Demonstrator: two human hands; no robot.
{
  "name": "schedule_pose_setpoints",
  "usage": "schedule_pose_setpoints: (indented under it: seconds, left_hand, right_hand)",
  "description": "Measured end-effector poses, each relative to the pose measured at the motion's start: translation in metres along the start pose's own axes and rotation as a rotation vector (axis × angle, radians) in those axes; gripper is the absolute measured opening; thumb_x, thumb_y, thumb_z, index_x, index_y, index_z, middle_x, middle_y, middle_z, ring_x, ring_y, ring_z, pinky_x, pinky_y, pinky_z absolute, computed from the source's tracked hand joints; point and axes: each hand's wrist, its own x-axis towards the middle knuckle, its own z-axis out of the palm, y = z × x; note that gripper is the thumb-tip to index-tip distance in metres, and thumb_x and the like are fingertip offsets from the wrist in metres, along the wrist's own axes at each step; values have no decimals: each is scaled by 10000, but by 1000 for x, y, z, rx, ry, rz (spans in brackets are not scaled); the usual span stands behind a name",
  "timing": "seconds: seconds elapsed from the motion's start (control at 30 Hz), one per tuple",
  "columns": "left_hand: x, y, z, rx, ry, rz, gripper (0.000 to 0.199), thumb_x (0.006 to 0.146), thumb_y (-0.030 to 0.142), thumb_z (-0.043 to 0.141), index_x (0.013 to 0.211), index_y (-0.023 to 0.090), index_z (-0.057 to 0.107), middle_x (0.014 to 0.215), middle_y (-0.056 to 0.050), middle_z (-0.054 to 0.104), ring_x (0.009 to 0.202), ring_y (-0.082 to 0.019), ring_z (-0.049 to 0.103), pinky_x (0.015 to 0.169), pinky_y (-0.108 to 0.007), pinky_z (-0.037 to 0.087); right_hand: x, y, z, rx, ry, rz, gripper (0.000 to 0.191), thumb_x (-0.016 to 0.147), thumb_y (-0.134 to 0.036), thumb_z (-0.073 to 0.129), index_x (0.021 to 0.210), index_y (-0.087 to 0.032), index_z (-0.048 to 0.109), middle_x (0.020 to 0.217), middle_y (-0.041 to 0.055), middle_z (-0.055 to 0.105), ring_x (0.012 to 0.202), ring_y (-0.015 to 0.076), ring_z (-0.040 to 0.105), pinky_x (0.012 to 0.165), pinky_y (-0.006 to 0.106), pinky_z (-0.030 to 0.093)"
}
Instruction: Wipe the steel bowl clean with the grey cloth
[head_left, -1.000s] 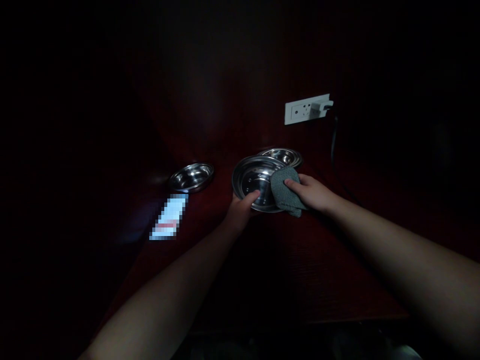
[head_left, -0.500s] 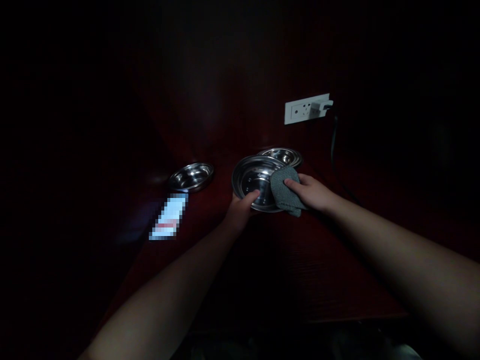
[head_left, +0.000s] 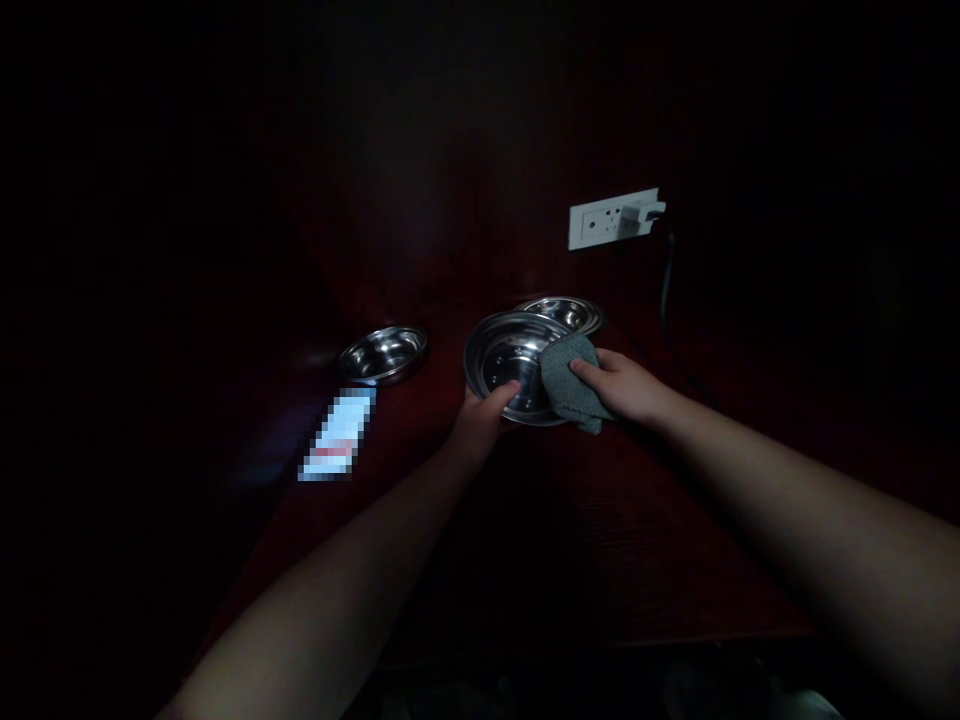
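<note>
A shiny metal bowl is tilted toward me in the middle of the head view. My left hand grips its lower left edge, thumb inside and fingers hidden underneath. A grey-green cloth covers the bowl's right rim, and my right hand is closed on it, thumb on top. Just behind the held bowl lies another metal bowl or stack of bowls, partly covered by it. Farther left, one more metal bowl rests on the dark red table.
A bright pixelated screen-like rectangle lies at the left, below the left bowl. On the back wall is a white socket plate with a plug in it, and a dark cable hangs down at its right. The surroundings are very dark.
</note>
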Motion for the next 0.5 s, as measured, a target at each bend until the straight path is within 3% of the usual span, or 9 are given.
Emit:
schedule_pose_setpoints:
  seconds: [0.5]
  left_hand:
    - [-2, 2, 2, -20, 9, -11, 667, 705, 241, 740, 1323, 195, 494, 1153, -143, 673, 965, -281, 679, 804, -441, 570]
  right_hand:
    - [-2, -3, 0, 25, -14, 11, 276, 927, -372, 509, 1047, -149, 619, 1038, 124, 733, 862, 215, 698, 743, 300, 536]
